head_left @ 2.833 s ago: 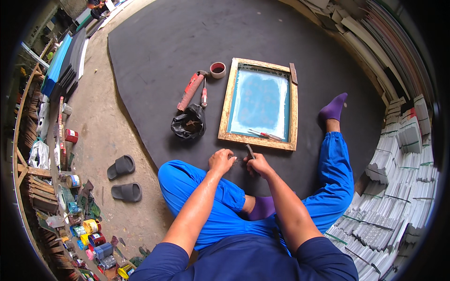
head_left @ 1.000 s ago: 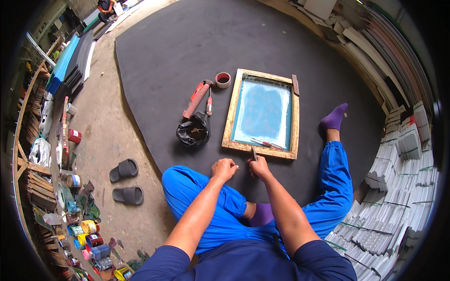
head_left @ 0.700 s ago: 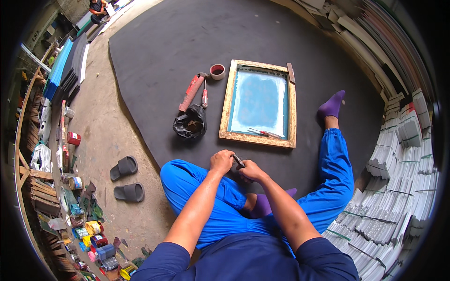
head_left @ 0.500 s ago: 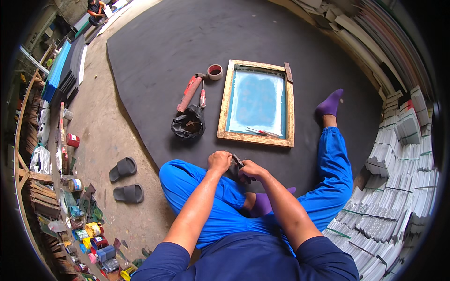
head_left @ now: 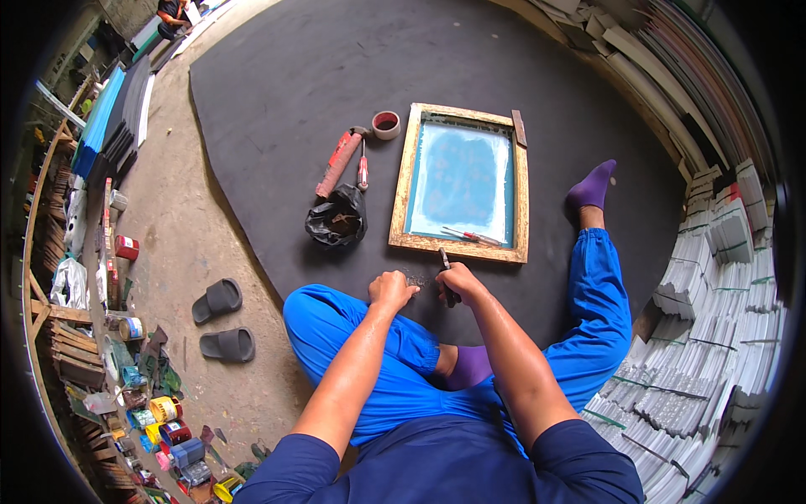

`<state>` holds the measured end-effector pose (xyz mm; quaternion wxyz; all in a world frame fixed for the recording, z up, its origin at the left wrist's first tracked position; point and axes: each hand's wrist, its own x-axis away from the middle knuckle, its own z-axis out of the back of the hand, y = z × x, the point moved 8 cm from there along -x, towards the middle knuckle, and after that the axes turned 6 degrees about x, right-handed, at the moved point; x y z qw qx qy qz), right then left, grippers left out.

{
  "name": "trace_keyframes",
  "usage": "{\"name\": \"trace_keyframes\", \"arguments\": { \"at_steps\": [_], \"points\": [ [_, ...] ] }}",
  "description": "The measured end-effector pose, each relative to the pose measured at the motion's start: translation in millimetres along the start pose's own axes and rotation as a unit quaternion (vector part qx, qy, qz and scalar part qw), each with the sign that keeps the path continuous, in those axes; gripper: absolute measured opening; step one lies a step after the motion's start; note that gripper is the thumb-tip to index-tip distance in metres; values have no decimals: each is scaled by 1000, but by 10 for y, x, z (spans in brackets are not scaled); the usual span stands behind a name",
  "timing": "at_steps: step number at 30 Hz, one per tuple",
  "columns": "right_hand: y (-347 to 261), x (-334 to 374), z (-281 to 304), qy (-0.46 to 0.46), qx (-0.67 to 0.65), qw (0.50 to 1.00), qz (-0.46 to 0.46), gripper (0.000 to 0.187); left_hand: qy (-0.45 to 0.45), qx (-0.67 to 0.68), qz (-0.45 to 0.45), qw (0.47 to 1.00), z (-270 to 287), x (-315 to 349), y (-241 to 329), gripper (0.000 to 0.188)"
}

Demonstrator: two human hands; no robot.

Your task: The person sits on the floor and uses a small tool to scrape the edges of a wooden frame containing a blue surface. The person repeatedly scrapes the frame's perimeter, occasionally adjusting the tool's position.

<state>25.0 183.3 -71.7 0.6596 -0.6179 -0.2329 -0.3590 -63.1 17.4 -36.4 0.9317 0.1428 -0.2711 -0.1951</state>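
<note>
My right hand (head_left: pixel 457 280) is closed round the handles of dark pliers (head_left: pixel 444 259), whose jaws point up beside the lower edge of a wooden frame. My left hand (head_left: pixel 391 289) is curled closed just left of it; whatever its fingers may hold is hidden. Between the two hands a patch of small dark bits (head_left: pixel 414 281) shows on the black mat, too fine to make out. The worn wooden frame (head_left: pixel 460 251) is stretched with a blue mesh screen (head_left: pixel 464 176) that has a whitish border. A red-handled screwdriver (head_left: pixel 472 236) rests across its lower part.
Left of the frame are a black plastic bag (head_left: pixel 336 220), a hammer with a red handle (head_left: pixel 340 161), another screwdriver (head_left: pixel 363 174) and a tape roll (head_left: pixel 386 126). Slippers (head_left: pixel 227 344) and paint cans (head_left: pixel 166 409) stand at left. Stacked white sheets (head_left: pixel 672 403) line the right. A person (head_left: pixel 172 17) sits far left.
My right hand has moved the pliers away from my left hand, up and right, and their jaws now point toward the frame. My left hand has shifted slightly.
</note>
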Motion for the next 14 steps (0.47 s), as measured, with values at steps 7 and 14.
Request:
{"name": "trace_keyframes", "arguments": {
  "at_steps": [7, 14],
  "points": [
    [-72, 3, -47, -14, 22, 999, -30, 16, 4, 26, -9, 1000, -3, -13, 24, 43],
    [-54, -53, -44, -3, 0, 998, -57, 27, 1, 41, -12, 999, -15, -38, 43, 45]
  ]
}}
